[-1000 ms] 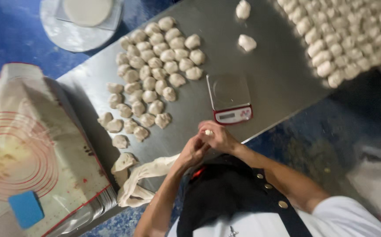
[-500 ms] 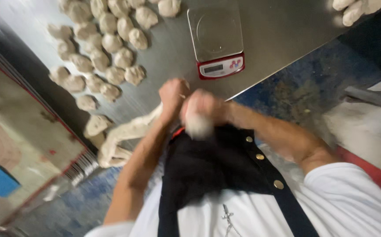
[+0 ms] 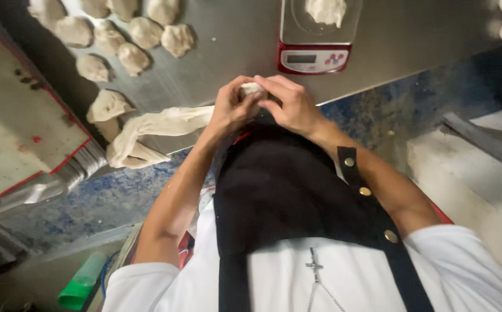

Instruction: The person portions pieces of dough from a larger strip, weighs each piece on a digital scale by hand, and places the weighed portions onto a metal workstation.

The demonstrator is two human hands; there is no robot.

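Left hand (image 3: pixel 232 108) and right hand (image 3: pixel 290 104) pressed together, both clamped on a small dough piece (image 3: pixel 252 89) at the table (image 3: pixel 390 40) edge. Dough rope (image 3: pixel 158 124) trails left. Scale (image 3: pixel 314 34) beyond carries a lump (image 3: pixel 326 10); dough balls (image 3: pixel 129 34) upper left.

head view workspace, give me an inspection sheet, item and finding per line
surface: steel table, bare metal between the dough pieces
job's things: small dough piece pinched between both hands; long dough strip lying over the table edge
clutter: rounded dough balls in rows; red-fronted scale with a dough lump on its pan
hands: left hand and right hand closed together on the small piece
cables: nothing seen
surroundings: blue mottled floor; green object low left; pale step at right
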